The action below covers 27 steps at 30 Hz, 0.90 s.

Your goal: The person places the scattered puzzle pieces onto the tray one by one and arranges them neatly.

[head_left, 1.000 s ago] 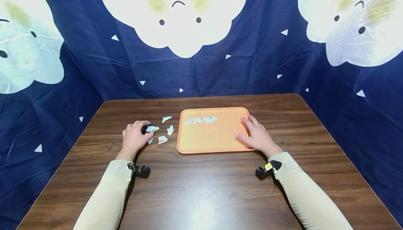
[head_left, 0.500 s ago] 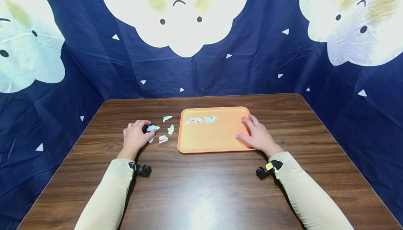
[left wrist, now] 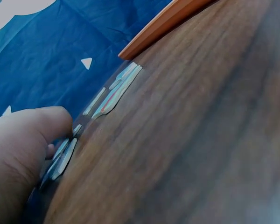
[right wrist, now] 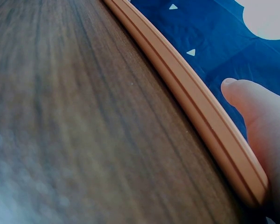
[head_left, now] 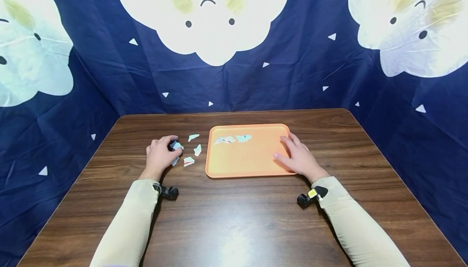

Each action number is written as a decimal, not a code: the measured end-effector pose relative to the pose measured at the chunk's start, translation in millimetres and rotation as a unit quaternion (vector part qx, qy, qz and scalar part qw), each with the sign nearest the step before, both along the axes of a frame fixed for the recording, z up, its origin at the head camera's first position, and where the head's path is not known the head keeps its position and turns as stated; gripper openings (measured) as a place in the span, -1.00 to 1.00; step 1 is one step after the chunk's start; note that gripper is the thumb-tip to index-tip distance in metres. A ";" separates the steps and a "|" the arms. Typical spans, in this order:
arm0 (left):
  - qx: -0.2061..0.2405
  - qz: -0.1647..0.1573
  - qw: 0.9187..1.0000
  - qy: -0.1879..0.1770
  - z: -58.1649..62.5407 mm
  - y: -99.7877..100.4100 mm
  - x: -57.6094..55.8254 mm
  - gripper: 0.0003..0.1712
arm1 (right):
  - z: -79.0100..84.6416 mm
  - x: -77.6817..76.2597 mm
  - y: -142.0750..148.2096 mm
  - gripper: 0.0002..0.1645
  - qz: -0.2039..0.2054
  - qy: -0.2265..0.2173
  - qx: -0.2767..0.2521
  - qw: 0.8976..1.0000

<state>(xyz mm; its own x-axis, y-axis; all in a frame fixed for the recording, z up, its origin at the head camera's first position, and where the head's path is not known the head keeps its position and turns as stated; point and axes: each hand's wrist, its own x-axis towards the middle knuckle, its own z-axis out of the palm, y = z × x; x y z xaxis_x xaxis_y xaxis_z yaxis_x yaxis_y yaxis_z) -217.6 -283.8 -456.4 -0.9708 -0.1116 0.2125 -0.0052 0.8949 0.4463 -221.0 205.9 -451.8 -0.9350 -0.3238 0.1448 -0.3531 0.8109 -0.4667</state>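
My left hand (head_left: 159, 156) is over a small group of thin, irregular puzzle pieces on the table's left side. Its thumb and forefinger pinch a pale blue piece (head_left: 177, 146); another piece (head_left: 175, 161) lies by the thumb. In the left wrist view, the thumb hides part of the pieces nearest it. Just right lie a white-green piece (head_left: 193, 137), another pale piece (head_left: 197, 150) and a red-striped piece (head_left: 188, 161). My right hand (head_left: 301, 159) rests over the right rim of an orange tray (head_left: 248, 163), fingers spread and relaxed, holding nothing.
Inside the tray, along its far left part, lie a patterned piece (head_left: 224, 140) and a light blue piece (head_left: 243, 138). The brown wooden table (head_left: 234, 210) reaches back to a dark blue cloth (head_left: 234, 90) with white clouds.
The left hand has shifted slightly right and away from me, and the pale blue piece between its fingers has moved and turned a little. The right hand and tray stay put.
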 end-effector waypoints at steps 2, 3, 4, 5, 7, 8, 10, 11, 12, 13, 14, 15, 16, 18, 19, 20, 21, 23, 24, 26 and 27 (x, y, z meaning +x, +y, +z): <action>-0.010 0.012 1.000 -0.003 0.6 1.3 -1.0 -0.25 | 0.2 0.2 0.1 0.00 -0.001 0.001 0.001 1.000; -0.015 0.020 1.000 -0.006 0.5 1.7 -1.5 -0.21 | 0.2 0.3 0.1 0.00 -0.001 0.000 0.001 1.000; -0.021 0.029 0.999 -0.008 0.3 1.9 -1.8 -0.18 | 0.3 0.4 0.1 0.00 -0.001 -0.001 0.001 1.000; -0.028 0.037 0.999 -0.011 -0.2 2.1 -2.0 -0.16 | 0.4 0.5 0.1 0.00 0.000 -0.002 0.001 1.000; -0.036 0.046 0.998 -0.016 -0.8 2.4 -2.2 -0.16 | 0.4 0.7 0.1 0.00 0.000 -0.003 0.001 1.000; -0.037 0.049 0.998 -0.017 -1.0 2.4 -2.6 -0.18 | 0.4 0.7 0.2 0.00 0.000 -0.003 0.002 1.000; -0.039 0.049 0.998 -0.018 -0.8 2.6 -3.1 -0.22 | 0.2 0.6 0.5 0.00 0.000 -0.002 0.001 1.000; -0.038 0.047 0.998 -0.018 -0.6 2.7 -3.4 -0.24 | 0.1 0.5 0.7 0.00 -0.001 -0.002 0.001 1.000; -0.037 0.045 0.998 -0.018 0.0 2.8 -3.5 -0.24 | 0.0 0.4 0.8 0.00 -0.002 -0.001 0.001 1.000; -0.034 0.043 0.998 -0.017 0.6 2.9 -3.4 -0.24 | -0.2 0.3 1.0 0.00 -0.002 0.000 0.002 1.000; -0.032 0.042 0.998 -0.017 1.1 2.9 -3.3 -0.24 | -0.3 0.2 1.1 0.00 -0.003 0.000 0.002 1.000; -0.029 0.042 0.999 -0.016 1.6 3.0 -2.9 -0.24 | -0.5 0.1 1.1 0.00 -0.002 0.000 0.002 1.000; -0.025 0.042 0.999 -0.016 2.1 3.0 -2.4 -0.24 | -0.7 0.0 1.1 0.00 -0.002 -0.001 0.001 1.000; -0.018 0.043 0.999 -0.014 3.0 3.2 -1.1 -0.25 | -1.0 -0.2 1.0 0.00 -0.002 -0.002 0.001 1.000; -0.015 0.044 0.999 -0.014 3.1 3.1 -0.8 -0.26 | -1.1 -0.3 0.9 0.00 -0.001 -0.001 0.001 1.000; -0.012 0.045 0.999 -0.014 3.5 3.3 -0.4 -0.27 | -1.2 -0.4 0.9 0.00 -0.001 -0.001 0.000 1.000; -0.009 0.046 0.999 -0.014 3.8 3.4 -0.1 -0.28 | -1.3 -0.6 0.9 0.00 0.000 0.000 0.001 1.000; -0.004 0.045 0.999 -0.012 4.1 3.5 0.3 -0.30 | -1.2 -0.8 0.8 0.00 0.001 0.001 0.001 1.000; -0.001 0.045 0.999 -0.011 4.3 3.5 0.3 -0.30 | -1.1 -0.8 0.8 0.00 0.001 0.002 0.001 1.000; 0.004 0.043 0.999 -0.010 4.4 3.4 0.4 -0.32 | -1.2 -0.8 0.7 0.00 0.002 0.003 0.001 1.000; 0.007 0.043 0.999 -0.008 4.2 3.1 0.5 -0.32 | -1.1 -0.7 0.6 0.00 0.002 0.003 0.001 1.000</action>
<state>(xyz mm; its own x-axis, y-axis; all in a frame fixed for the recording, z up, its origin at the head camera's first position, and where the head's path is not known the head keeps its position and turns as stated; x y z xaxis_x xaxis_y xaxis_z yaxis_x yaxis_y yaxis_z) -217.1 -280.7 -452.2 -0.9608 -0.1981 0.1941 -0.0898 0.8844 0.4580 -221.7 206.5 -452.8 -0.9330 -0.3273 0.1498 -0.3587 0.8105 -0.4631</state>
